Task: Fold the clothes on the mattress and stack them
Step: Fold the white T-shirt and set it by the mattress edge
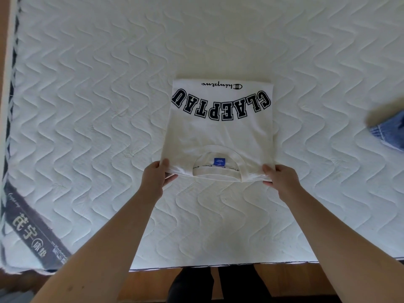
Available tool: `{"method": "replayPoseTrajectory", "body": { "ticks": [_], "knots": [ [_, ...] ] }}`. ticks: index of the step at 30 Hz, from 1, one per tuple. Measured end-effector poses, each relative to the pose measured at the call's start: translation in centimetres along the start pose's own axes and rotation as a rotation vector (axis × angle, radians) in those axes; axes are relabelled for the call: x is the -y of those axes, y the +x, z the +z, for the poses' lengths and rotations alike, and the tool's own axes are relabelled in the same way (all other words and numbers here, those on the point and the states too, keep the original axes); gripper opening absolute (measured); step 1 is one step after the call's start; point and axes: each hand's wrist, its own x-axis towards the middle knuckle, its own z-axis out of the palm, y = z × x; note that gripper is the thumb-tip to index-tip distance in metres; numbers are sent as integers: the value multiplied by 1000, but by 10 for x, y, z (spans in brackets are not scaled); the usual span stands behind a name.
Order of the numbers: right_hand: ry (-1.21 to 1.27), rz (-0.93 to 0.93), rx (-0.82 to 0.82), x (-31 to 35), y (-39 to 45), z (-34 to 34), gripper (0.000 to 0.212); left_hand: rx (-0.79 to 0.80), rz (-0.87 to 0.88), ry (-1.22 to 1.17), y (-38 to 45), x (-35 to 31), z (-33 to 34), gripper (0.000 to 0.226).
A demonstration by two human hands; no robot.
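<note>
White T-shirt (218, 132), collar (217, 165) toward person.

White quilted mattress (87, 106) in front of me; folded white T-shirt (218, 132) lies mid-mattress, blue denim garment (391, 132) at right edge.

Both arms stretched forward; left hand (155, 174) and right hand (279, 176) pinching, thumbs on top
</note>
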Motion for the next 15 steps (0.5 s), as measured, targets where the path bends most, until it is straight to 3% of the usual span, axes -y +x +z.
{"method": "replayPoseTrajectory", "body": {
  "ticks": [8,15],
  "knots": [
    [288,-67,-18,69,-73,-23,8,19,122,-143,-80,-69,-16,15],
    [231,-195,108,147,-141,-15,10,-117,176,-143,-159,-113,-57,14]
  ]
}}
